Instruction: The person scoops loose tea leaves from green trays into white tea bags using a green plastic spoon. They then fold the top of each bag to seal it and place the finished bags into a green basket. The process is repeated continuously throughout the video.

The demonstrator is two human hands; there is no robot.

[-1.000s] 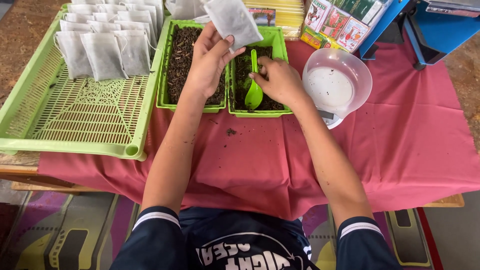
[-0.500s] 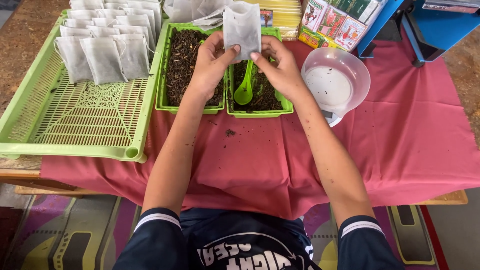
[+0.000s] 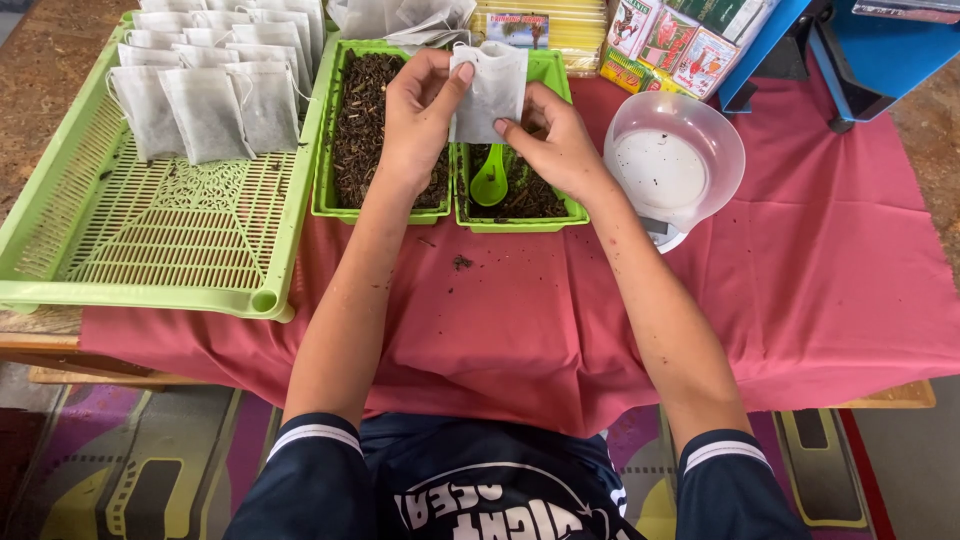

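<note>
White and thin, the small paper filter bag [image 3: 490, 88] hangs upright in the air above the two green trays of dried leaves [image 3: 372, 130], which rest on a pink cloth [image 3: 800, 280] spread over the counter [image 3: 30, 60], a mottled brown surface that shows past the cloth's edge. A patterned mat lies on the floor [image 3: 130, 480] below. Both forearms reach forward from dark sleeves. The left hand [image 3: 415, 115] pinches the bag's left edge with thumb and fingers closed on it; the right hand [image 3: 555, 140] grips the bag's lower right edge, fingers closed likewise. A green plastic scoop [image 3: 488, 183] lies in the tray under the bag. Right of the trays stands a clear bowl [image 3: 690, 140]. Left of them, a large green slatted basket [image 3: 150, 230] holds rows of filled bags [image 3: 205, 110].
</note>
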